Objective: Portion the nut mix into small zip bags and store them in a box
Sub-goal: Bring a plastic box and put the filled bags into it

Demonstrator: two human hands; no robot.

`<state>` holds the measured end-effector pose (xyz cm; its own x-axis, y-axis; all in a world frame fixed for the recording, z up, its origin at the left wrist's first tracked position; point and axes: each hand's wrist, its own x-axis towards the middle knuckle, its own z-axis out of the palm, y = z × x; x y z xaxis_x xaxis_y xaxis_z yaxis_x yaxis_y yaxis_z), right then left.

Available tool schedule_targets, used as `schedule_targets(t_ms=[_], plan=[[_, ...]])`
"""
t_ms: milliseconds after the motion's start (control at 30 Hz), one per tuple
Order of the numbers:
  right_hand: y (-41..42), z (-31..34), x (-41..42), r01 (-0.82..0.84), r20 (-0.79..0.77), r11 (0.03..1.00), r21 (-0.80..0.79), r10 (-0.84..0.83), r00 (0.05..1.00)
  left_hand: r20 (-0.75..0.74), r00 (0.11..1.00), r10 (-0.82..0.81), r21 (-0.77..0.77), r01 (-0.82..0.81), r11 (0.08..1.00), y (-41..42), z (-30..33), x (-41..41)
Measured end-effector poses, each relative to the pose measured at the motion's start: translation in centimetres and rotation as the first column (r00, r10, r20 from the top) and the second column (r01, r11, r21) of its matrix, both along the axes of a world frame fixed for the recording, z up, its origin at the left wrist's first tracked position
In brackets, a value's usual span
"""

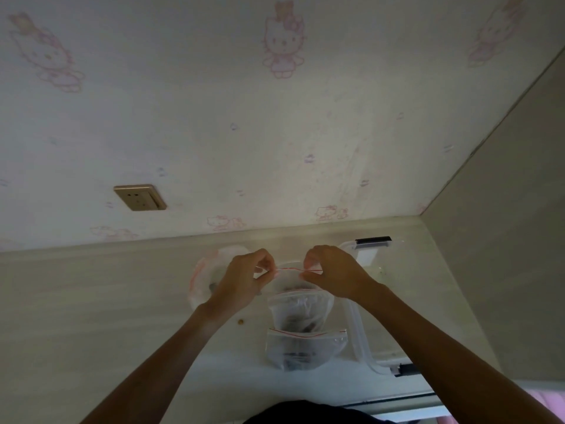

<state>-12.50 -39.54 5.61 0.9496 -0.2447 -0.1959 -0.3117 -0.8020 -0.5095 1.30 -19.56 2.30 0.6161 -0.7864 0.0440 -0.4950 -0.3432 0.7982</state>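
Note:
Above the table I hold a small clear zip bag with dark nut mix in its lower part. My left hand pinches the left end of its red zip strip, and my right hand pinches the right end. A second zip bag, filled and with its red strip across the top, lies on the table nearer to me. A clear plastic box with black clips stands to the right, partly hidden by my right forearm.
A stack of clear zip bags with red strips lies at the left behind my left hand. One loose nut sits on the pale table. A wall with a socket rises behind, and a side panel closes the right.

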Motion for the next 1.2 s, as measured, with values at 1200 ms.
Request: schedule_targets(t_ms=[1200], plan=[[2.6, -1.9, 3.9, 0.053, 0.126, 0.974, 0.219, -0.082, 0.989, -0.271, 0.941, 0.201, -0.071, -0.227, 0.971, -0.4, -2.2, -1.2]])
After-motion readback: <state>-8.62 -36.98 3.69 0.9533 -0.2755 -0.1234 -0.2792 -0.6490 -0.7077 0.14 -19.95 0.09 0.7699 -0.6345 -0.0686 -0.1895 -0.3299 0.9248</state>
